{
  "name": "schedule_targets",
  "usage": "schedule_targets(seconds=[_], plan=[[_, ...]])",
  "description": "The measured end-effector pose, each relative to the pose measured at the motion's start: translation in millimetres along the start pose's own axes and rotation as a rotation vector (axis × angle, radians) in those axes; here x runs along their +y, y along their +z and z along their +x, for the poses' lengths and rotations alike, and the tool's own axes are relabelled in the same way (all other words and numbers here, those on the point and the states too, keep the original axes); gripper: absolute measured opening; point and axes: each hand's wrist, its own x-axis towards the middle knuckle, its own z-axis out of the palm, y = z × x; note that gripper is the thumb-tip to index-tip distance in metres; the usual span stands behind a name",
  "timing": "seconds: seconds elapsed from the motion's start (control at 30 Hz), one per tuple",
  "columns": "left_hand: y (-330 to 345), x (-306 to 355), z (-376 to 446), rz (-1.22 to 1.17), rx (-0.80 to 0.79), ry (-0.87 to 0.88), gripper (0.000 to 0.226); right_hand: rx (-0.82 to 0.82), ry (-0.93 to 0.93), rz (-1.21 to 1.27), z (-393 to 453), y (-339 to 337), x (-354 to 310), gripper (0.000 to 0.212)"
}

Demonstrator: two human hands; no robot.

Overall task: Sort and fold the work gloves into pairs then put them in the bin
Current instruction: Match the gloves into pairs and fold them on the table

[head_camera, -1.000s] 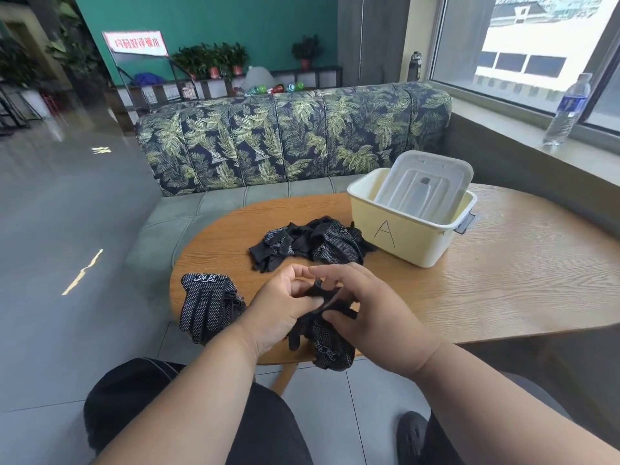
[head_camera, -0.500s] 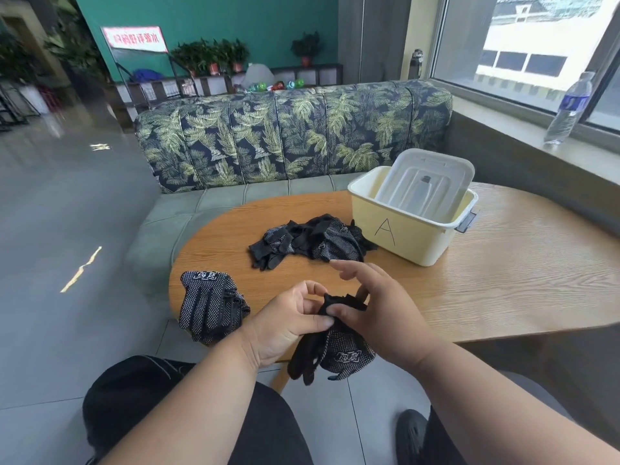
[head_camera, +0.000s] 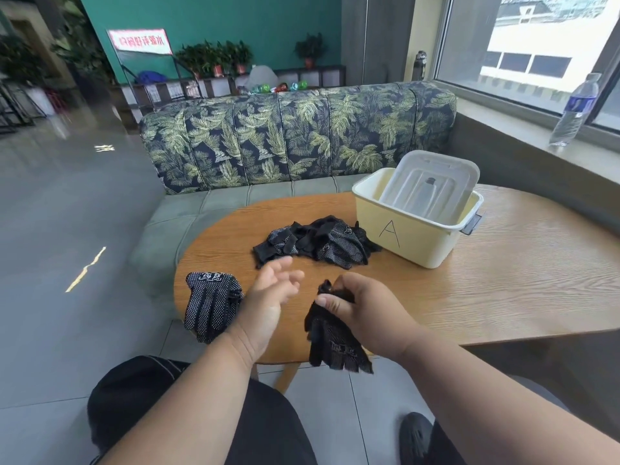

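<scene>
Black gloves (head_camera: 335, 337) hang bunched in the right hand's (head_camera: 365, 310) pinching grip, fingertips hidden; left hand (head_camera: 268, 297) spread.

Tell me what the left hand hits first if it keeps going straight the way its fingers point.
Most likely the pile of loose gloves. The open left hand points its fingers up the table toward the pile's near edge, with nothing seen between. How high the hand is above the table is unclear.
</scene>
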Motion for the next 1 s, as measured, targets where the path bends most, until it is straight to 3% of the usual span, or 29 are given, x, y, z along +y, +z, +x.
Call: schedule_targets(seconds=[0.13, 0.23, 0.3, 0.37, 0.47, 0.57, 0.67, 0.8, 1.0], plan=[[-18, 15, 2, -0.059, 0.351, 0.199, 0.036, -0.024, 0.059, 0.554, 13, 1, -36, 0.029], [-27, 16, 2, 0.015, 0.447, 0.266, 0.029, 0.050, 0.168, 0.797, 24, -1, -35, 0.025], [-25, 11, 1, 0.076, 0.434, 0.257, 0.020, 0.109, 0.301, 0.718, 29, 2, -9, 0.028], [-17, 1, 1, 0.153, 0.387, 0.203, 0.014, 0.136, 0.447, 0.485, 27, 9, 34, 0.033], [0, -25, 0, 0.320, 0.224, 0.083, 0.017, 0.166, 0.590, 0.174, 11, 16, 90, 0.040], [16, -57, -2, 0.576, 0.021, 0.001, 0.027, 0.233, 0.596, 0.102, 3, 7, 107, 0.022], [26, -78, -3, 0.798, -0.017, 0.051, 0.037, 0.232, 0.577, 0.106, 5, -2, 111, 0.013], [32, -91, -9, 0.963, -0.099, 0.134, 0.052, 0.197, 0.561, 0.013, 2, -4, 115, 0.018], [30, -101, -17, 1.102, -0.196, 0.108, 0.080, 0.057, 0.513, -0.178, 2, 2, 109, 0.020]])
